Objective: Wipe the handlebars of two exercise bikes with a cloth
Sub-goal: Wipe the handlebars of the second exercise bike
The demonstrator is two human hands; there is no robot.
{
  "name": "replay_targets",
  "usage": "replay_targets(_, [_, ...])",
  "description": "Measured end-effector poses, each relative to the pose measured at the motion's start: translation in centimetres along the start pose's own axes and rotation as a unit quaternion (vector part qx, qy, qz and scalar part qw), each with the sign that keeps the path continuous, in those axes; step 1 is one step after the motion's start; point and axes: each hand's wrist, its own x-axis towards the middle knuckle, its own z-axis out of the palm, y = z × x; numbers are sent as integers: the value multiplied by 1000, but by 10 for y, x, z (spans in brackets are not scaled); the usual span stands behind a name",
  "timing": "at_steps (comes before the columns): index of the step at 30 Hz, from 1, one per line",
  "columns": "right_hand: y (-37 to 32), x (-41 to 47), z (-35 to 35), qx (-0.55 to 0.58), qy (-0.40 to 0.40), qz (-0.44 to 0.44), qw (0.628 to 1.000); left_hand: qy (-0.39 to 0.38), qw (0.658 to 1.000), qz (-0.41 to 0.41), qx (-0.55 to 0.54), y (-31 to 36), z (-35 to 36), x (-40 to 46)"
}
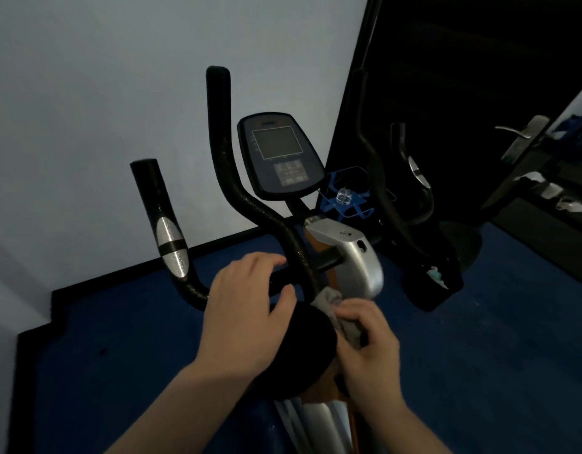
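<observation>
A grey cloth (pixel 340 314) is being pinched between the curled fingers (pixel 355 311) and thumb of the right hand (pixel 369 342), bunched up just below the point where the black handlebars (pixel 250 204) meet the silver stem housing (pixel 351 257). The cloth is being held against the lower end of the inner bar, near the front edge of a dark round part — whether this is the saddle cannot be told. The left hand (pixel 247 309) is being rested over the cross tube of the handlebars, its fingers (pixel 266 260) curled loosely over the top and kept close together, the thumb lying toward the cloth.

Beyond the hands, the left outer grip with its silver sensor plate (pixel 171 247) is being shown standing free, tilted upward. The console (pixel 281 155) is being carried above the stem, its screen dark. Behind it a blue wire rack (pixel 346 198) with a clear cap-like object is being partly hidden by the right-hand bars. Further right, a door handle (pixel 518 132) is being caught by the light — the surroundings there are too dark to read. Blue flooring (pixel 119 339) is being bordered by a black skirting against a pale wall (pixel 86 93).
</observation>
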Motion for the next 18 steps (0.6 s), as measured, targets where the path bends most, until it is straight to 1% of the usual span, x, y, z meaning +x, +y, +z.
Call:
replay_targets(2, [4,10,1,0,-5,-29,1000,2,1000,-22,17,-1,3,-1])
replay_targets(5, [-4,48,10,6,-27,-75,997,25,998,-39,47,-1,3,-3])
replay_targets(9, [-16,99,28,11,-57,-91,994,29,997,-64,40,1,3,-5])
replay_targets(12, [-4,85,16,13,-88,-84,992,48,995,-72,52,2,4,-6])
replay_targets(15, [7,58,-4,11,-93,-93,991,54,995,-83,35,2,5,-5])
replay_targets(18, [3,84,5,-6,-135,-124,983,43,994,-95,41,1,5,-5])
